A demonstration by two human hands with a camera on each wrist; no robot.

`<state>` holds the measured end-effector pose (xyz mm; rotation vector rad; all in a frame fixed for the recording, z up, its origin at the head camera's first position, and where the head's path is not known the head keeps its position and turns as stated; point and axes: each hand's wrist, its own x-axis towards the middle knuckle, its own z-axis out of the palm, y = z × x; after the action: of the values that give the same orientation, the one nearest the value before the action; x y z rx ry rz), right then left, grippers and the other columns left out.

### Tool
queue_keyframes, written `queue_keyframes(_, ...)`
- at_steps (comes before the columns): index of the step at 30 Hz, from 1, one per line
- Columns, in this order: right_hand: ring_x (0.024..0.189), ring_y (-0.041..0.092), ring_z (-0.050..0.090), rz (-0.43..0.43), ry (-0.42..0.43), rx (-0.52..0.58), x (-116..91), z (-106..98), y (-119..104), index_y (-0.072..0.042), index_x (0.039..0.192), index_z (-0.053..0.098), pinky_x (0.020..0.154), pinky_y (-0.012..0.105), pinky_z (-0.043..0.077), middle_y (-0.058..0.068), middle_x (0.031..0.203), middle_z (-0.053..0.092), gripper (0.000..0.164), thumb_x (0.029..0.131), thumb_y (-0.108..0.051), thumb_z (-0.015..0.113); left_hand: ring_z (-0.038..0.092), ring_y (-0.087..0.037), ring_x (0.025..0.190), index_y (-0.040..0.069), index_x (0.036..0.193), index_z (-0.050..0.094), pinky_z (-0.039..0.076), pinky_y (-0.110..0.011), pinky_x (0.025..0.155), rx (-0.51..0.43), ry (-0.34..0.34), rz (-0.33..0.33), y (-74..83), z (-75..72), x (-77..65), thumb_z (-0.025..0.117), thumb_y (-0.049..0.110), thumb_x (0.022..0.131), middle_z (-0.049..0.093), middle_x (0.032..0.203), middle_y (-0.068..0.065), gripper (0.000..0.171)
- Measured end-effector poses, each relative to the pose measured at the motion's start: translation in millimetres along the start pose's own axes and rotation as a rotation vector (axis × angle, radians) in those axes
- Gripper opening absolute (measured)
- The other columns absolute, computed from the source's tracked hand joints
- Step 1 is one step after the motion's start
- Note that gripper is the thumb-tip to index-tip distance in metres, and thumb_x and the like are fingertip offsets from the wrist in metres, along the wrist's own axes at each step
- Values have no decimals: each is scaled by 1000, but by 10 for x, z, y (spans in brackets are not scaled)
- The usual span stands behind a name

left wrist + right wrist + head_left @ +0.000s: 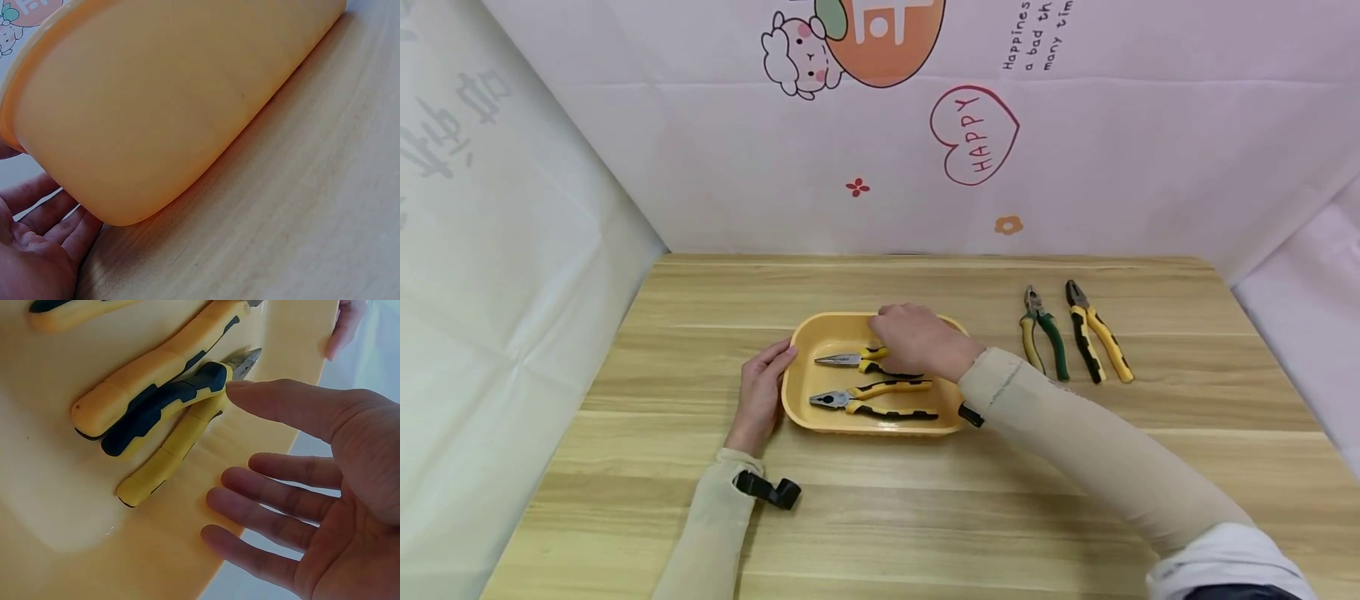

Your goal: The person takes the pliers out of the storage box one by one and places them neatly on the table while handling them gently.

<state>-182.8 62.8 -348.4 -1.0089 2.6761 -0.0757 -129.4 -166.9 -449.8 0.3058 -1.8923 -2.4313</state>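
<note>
A yellow plastic basin [871, 430] sits on the table with two pliers inside. Needle-nose pliers [842, 360] lie toward the far side; combination pliers [835, 401] lie nearer, both with yellow-and-black handles and jaws toward the left. My left hand [758, 398] is at the basin's left end, its fingers [55, 209] extended against the outer wall. My right hand [921, 340] reaches over the far side, hiding part of the needle-nose handles. In the right wrist view its fingers are spread and its thumb [275, 403] lies right at the needle-nose pliers' handle [209, 378].
To the right of the basin lie pliers with green and yellow handles [1054, 343] and another pair with yellow-and-black handles [1107, 340]. A printed cloth [737, 167] hangs behind the table [925, 517]. Black wrist cameras [786, 493] are strapped to the sleeves.
</note>
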Motion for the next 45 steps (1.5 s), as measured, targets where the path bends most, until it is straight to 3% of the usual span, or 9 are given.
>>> queue_keyframes(5, 71, 17, 46, -15, -16, -14, 37, 19, -9, -7, 93, 63, 58, 29, 40, 2, 79, 54, 11, 90, -10, 73, 68, -12, 105, -15, 135, 55, 56, -26, 94, -6, 1, 2, 0, 0, 5, 57, 6, 103, 58, 135, -25, 38)
queue_keyframes(13, 63, 14, 34, -22, -43, -11, 83, 43, -18, -12, 80, 53, 53, 26, 30, -1, 68, 36, 20, 90, -6, 69, 68, -11, 104, -14, 135, 55, 56, -26, 94, 1, 0, -3, -5, -3, 6, 57, 6, 103, 58, 134, -24, 39)
queue_keyframes(22, 60, 13, 29, 12, -86, 6, 130, 45, -34, -15, 71, 44, 51, 26, 25, -2, 64, 29, 32, 88, -1, 67, 68, -11, 104, -14, 135, 55, 56, -26, 94, 7, 2, -7, -5, 1, 6, 57, 7, 103, 58, 135, -25, 39)
queue_keyframes(33, 59, 13, 29, 24, -121, -8, 171, 58, -61, -15, 69, 44, 51, 26, 27, -2, 63, 31, 32, 89, 0, 64, 68, -12, 105, -15, 135, 55, 56, -26, 94, 8, 2, -4, 0, 5, 1, 57, 6, 103, 58, 135, -26, 39)
queue_keyframes(41, 58, 13, 39, 42, -135, -37, 202, 66, -92, -14, 74, 54, 51, 25, 35, -3, 63, 44, 26, 89, -9, 74, 68, -12, 105, -15, 135, 54, 57, -26, 93, -4, 4, -7, -2, 3, 2, 57, 5, 102, 59, 134, -25, 39)
queue_keyframes(45, 57, 14, 35, 38, -147, -43, 205, 73, -100, -14, 72, 51, 50, 26, 32, -2, 63, 39, 27, 91, -5, 68, 68, -13, 106, -16, 135, 54, 56, -27, 95, -17, 3, -12, 1, 4, -1, 58, 5, 102, 60, 132, -23, 39)
